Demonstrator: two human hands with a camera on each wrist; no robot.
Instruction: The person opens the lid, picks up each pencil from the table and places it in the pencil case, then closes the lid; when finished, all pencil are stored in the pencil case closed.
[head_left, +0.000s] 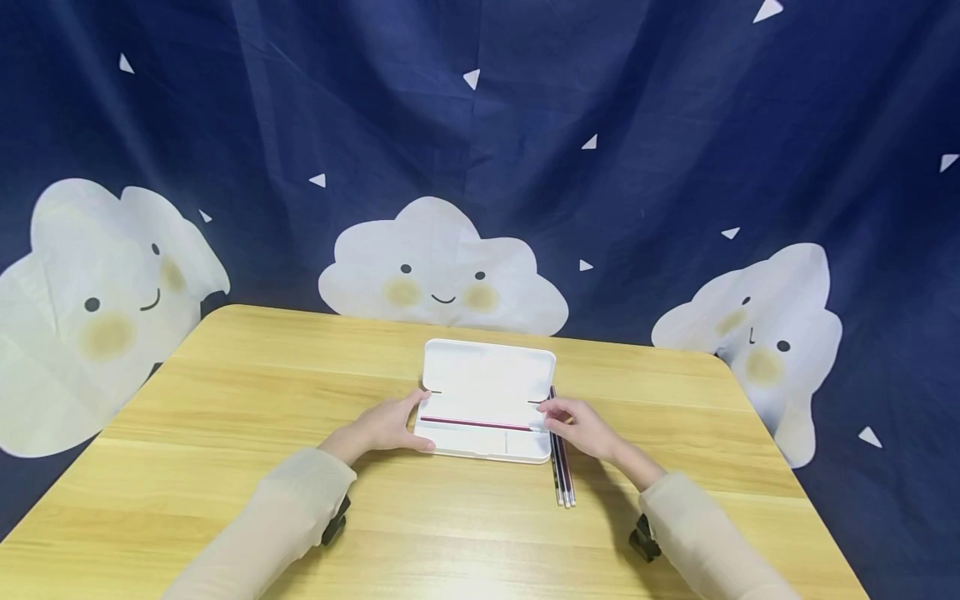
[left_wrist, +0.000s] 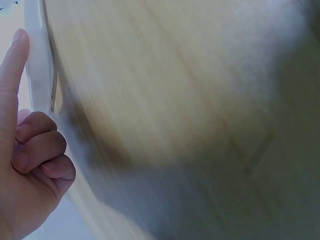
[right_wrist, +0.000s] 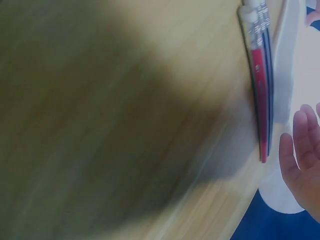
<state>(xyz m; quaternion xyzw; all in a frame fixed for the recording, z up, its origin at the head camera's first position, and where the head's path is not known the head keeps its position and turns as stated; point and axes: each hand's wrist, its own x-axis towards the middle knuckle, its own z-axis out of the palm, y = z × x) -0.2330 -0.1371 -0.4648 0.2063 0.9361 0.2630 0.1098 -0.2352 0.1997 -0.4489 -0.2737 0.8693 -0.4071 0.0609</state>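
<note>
A white pencil case (head_left: 480, 446) lies with its lid (head_left: 489, 369) raised at the back. One dark red pencil (head_left: 474, 423) rests lengthwise inside it. My left hand (head_left: 386, 423) holds the case's left end, thumb at the front edge and a finger at the back corner. In the left wrist view, the other fingers (left_wrist: 42, 142) curl beside the case wall. Over the right end of the case hovers my right hand (head_left: 583, 427), its fingers loosely bent and nothing seen between them. Under and beside it lie several pencils (head_left: 562, 475), dark and red, with white eraser ends toward me.
The case and pencils rest on a light wood-grain table (head_left: 300, 367). Behind the table's far edge hangs a dark blue curtain (head_left: 525, 167) printed with smiling clouds. A dark wrist device (head_left: 644, 539) shows under the right sleeve.
</note>
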